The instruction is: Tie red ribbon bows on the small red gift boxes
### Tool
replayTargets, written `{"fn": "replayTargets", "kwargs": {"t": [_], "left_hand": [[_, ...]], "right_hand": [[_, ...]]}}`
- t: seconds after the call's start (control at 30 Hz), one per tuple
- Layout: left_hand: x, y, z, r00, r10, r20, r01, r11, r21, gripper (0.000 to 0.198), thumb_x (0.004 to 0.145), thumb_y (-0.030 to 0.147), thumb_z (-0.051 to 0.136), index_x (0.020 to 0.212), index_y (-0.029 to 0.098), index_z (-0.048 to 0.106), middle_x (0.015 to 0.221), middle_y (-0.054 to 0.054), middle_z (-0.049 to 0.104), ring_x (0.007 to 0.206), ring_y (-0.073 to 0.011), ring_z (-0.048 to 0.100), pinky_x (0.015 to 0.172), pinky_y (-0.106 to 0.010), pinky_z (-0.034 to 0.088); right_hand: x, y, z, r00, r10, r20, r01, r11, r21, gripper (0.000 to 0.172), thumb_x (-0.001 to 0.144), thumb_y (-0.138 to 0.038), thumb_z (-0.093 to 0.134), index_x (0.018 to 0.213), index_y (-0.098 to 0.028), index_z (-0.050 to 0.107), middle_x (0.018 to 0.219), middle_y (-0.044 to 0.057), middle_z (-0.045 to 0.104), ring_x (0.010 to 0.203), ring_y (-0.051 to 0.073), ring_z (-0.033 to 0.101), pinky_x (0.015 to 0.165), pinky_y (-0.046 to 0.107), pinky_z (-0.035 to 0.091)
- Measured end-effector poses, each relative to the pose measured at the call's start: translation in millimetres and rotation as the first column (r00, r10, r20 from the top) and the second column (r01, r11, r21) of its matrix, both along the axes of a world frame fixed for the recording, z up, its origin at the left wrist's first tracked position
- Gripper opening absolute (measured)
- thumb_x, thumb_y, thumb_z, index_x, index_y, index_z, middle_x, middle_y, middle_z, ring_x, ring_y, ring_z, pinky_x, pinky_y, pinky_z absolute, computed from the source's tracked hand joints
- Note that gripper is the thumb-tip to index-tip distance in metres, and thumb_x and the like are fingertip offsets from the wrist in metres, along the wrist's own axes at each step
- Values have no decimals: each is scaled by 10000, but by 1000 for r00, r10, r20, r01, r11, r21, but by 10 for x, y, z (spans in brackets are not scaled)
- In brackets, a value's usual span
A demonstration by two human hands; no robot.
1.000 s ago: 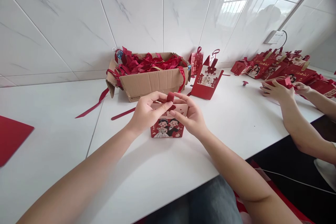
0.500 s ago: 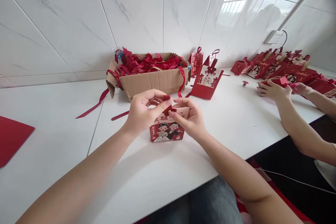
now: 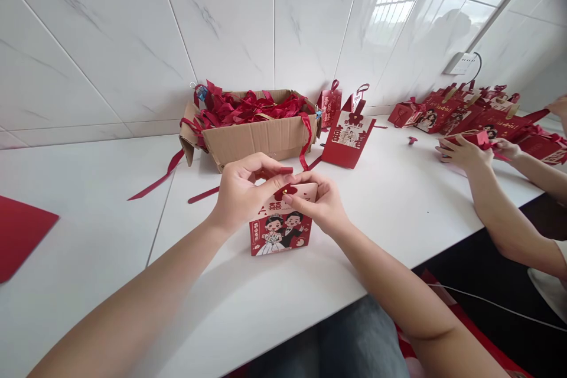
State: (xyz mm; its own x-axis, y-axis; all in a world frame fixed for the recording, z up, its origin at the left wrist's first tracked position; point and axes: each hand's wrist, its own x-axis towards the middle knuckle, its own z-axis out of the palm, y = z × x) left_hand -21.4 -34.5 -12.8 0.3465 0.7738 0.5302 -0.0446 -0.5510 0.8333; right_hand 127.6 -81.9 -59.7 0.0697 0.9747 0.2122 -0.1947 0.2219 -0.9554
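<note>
A small red and white gift box (image 3: 281, 233) with a cartoon couple on its front stands upright on the white table. At its top edge, my left hand (image 3: 243, 195) pinches a dark red strap (image 3: 286, 170) between thumb and fingers. My right hand (image 3: 322, 201) grips the box's top, its thumb beside the gold stud on a red flower-shaped piece (image 3: 285, 191). The fingers behind the box are partly hidden.
Behind my hands is a cardboard box (image 3: 261, 140) of red ribbons. Finished-looking red boxes (image 3: 348, 139) stand right of it. A red sheet (image 3: 22, 236) lies far left. At right, another person's hands (image 3: 469, 153) hold a box near several more.
The gift box has come slightly closer to me, with its front tilted up more. The strap is now bent over, and the flower piece shows more. At far right another hand has appeared.
</note>
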Motion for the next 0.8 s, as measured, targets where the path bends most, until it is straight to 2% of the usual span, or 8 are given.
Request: {"fn": "replayTargets", "kwargs": {"t": [0.1,0.33,0.4,0.47,0.57,0.63,0.7,0.8], "left_hand": [[-3,8,-18,1000,-27,9,26,995,95,58,713,154,753,723,192,710,719,11,687,674,-104,637,593,-212,528],[13,10,-65,1000,-22,-21,25,984,177,56,760,233,729,745,188,698,715,-3,666,651,-115,607,572,-246,501],[20,28,-91,999,-10,-33,16,984,176,127,763,280,734,847,195,693,781,-13,670,706,-126,615,623,-261,508],[24,71,-154,999,25,-37,-18,983,182,338,749,336,746,1050,220,646,933,-37,661,846,-154,619,710,-282,515],[41,169,-373,997,82,-13,-78,977,201,551,781,411,695,1268,253,492,1127,-76,586,1002,-185,573,777,-306,505],[70,226,-600,994,112,-7,-108,976,187,513,838,415,618,1290,246,445,1116,-82,574,975,-180,574,773,-315,501],[109,255,-837,986,162,-46,-151,969,197,446,869,390,568,1265,231,440,1102,-86,568,948,-183,579,750,-323,493],[155,245,-1086,956,60,-287,8,973,229,464,856,349,581,1268,225,405,1164,-105,553,971,-198,574,776,-354,494]], "right_hand": [[51,21,12,993,88,-74,-93,993,-76,277,610,-317,844,811,-207,689,664,-23,727,622,153,693,648,308,586],[24,32,22,986,111,-123,-115,993,-27,217,615,-278,835,782,-211,713,656,-25,743,643,170,720,663,328,607],[18,47,8,990,79,-113,-82,996,-19,208,607,-288,837,747,-205,707,632,-24,733,613,172,710,633,326,600],[65,75,2,994,20,-112,-21,1000,-7,224,564,-269,856,707,-201,698,620,-26,725,589,171,698,602,313,589],[298,134,40,967,-187,-171,197,980,40,256,510,-222,873,669,-203,673,615,-37,717,579,158,690,562,273,568],[557,185,90,883,-384,-269,416,907,70,273,517,-221,867,681,-210,648,623,-49,712,596,145,691,554,253,560],[849,257,124,756,-552,-352,614,785,88,305,516,-237,862,730,-210,646,689,-40,728,661,150,705,616,271,579],[1205,426,54,639,-699,-322,758,643,109,341,543,-301,846,799,-196,648,776,-14,727,730,158,700,710,311,582]]}}
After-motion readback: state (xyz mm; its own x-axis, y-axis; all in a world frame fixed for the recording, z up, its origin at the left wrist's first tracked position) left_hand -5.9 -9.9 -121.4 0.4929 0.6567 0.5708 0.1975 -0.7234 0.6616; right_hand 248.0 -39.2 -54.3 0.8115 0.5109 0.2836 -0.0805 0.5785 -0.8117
